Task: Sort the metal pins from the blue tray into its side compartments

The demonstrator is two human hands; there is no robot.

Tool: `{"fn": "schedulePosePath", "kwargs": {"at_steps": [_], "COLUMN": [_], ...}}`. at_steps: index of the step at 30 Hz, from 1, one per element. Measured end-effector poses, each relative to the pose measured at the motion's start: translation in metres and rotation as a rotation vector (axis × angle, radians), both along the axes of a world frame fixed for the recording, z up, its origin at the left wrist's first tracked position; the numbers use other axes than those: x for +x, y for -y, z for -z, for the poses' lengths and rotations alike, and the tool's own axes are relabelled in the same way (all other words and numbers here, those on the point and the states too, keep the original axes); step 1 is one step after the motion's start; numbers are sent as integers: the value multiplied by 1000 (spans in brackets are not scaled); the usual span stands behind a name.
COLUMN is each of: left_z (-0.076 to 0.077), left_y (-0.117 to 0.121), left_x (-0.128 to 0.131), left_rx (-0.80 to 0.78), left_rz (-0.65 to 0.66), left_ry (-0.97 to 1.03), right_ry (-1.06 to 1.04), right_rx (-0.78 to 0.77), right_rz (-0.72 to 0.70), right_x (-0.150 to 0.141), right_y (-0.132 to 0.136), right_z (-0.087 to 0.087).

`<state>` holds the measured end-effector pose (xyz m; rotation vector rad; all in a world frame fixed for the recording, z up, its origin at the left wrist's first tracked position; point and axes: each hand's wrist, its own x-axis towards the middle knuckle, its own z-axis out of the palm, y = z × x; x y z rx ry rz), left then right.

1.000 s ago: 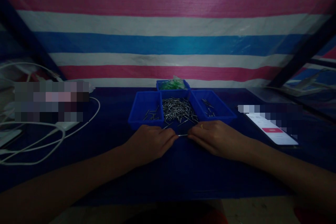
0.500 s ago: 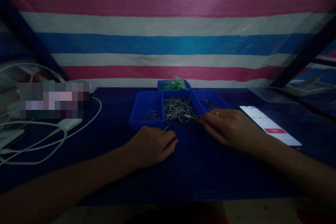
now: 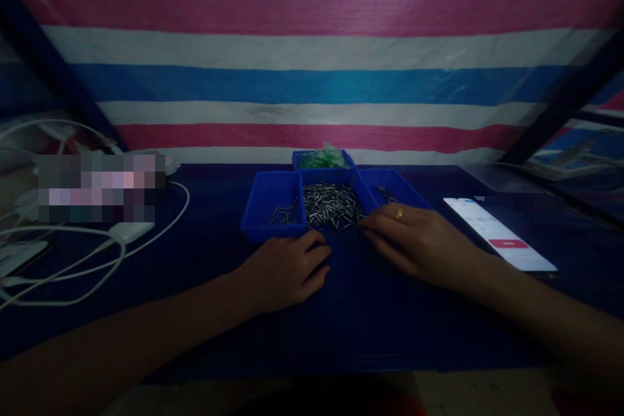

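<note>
A pile of short, thin metal pins point(image 3: 330, 203) lies on the dark blue table between two blue bins. My left hand point(image 3: 292, 270) is beside the front of the left bin point(image 3: 248, 218), fingers curled towards the pile's near edge. Whatever those fingers hold, if anything, is too dark to make out. At the pile's right edge, my right hand point(image 3: 414, 237) has its fingertips drawn together among the pins, a ring on one finger. I cannot tell what is pinched there. A few pins lie inside the left bin and in the right bin point(image 3: 404, 192), which my right hand partly covers.
Behind the pile stands a third blue bin point(image 3: 324, 174) with a green item in clear plastic point(image 3: 324, 157). A lit phone point(image 3: 502, 234) lies to the right. White cables point(image 3: 119, 253) and a white adapter point(image 3: 131, 232) are on the left. Striped sheeting point(image 3: 312, 84) hangs behind.
My right hand has shifted slightly left, from beside the right bin to the pile's edge. My left hand's fingertips have lifted a little at the pile's near edge.
</note>
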<state>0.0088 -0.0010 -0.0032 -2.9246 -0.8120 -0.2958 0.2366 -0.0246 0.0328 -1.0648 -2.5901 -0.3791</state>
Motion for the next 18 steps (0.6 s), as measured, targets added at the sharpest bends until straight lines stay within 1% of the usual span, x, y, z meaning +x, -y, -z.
{"fn": "schedulePosePath", "kwargs": {"at_steps": [2,3,5,8,10,14,18], "left_z": [1,2,3,5,5,4,2], "left_y": [0,0,0,0,0,1,1], "left_x": [0,0,0,0,0,1,1], "left_rx": [24,35,52,54,50,25,-4], "left_rz": [-3,-5,-9,-13,-28,-33,-20], "left_ry": [5,5,2,2,5,3,7], "right_ry": [26,51,75,82,82,99,105], "right_rx": [-152,-210,-270,-276,-270,-280,-304], "right_rz": [-102,-109,-87,-32,-8,0,-35], "right_x": [-8,-10,-11,-7,-5,-4,-5], "right_y": [4,5,3,-3,-5,-7,-7], "right_z": [6,9,17,27,30,31,27]}}
